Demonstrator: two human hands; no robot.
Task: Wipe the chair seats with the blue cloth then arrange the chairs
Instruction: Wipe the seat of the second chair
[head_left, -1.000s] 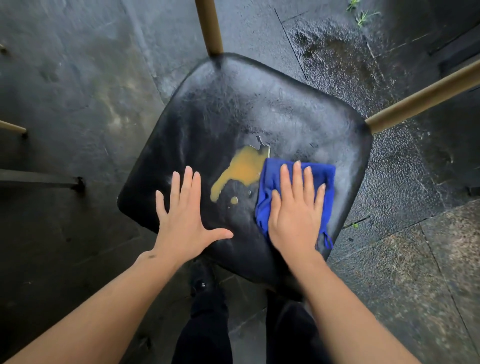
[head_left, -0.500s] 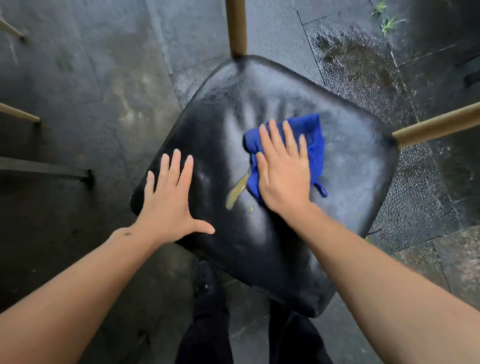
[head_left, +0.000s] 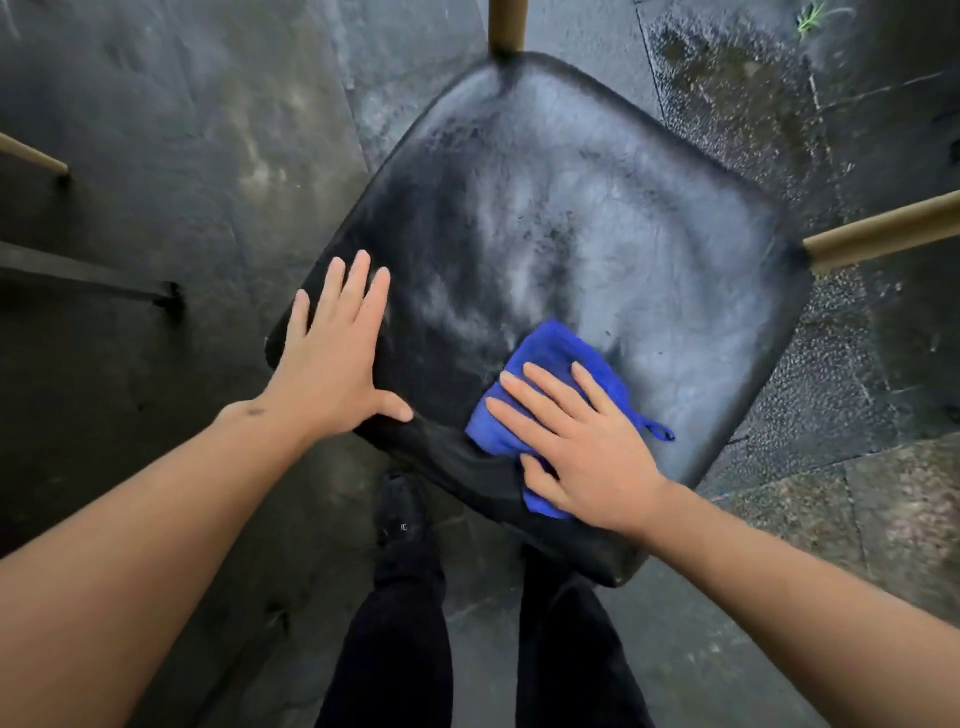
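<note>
A black padded chair seat (head_left: 597, 218) fills the middle of the view, its surface streaked and shiny. The blue cloth (head_left: 550, 358) lies bunched near the seat's front edge. My right hand (head_left: 576, 441) presses flat on the cloth, fingers straight and spread, pointing up and left. My left hand (head_left: 337, 353) rests flat on the seat's left front corner, fingers straight, thumb out along the edge. No yellow patch shows on the seat now.
Two tan chair legs or posts rise at the seat's far corner (head_left: 508, 23) and right corner (head_left: 883, 236). Another tan leg (head_left: 31, 153) and a dark bar (head_left: 88, 278) stand at left. Wet dark stone paving (head_left: 182, 130) surrounds the chair. My dark trousers and shoe (head_left: 402, 514) are below.
My right hand slid the cloth from the seat's middle toward the front edge, turning leftward. The yellow patch went from view. My left hand stayed on the left corner.
</note>
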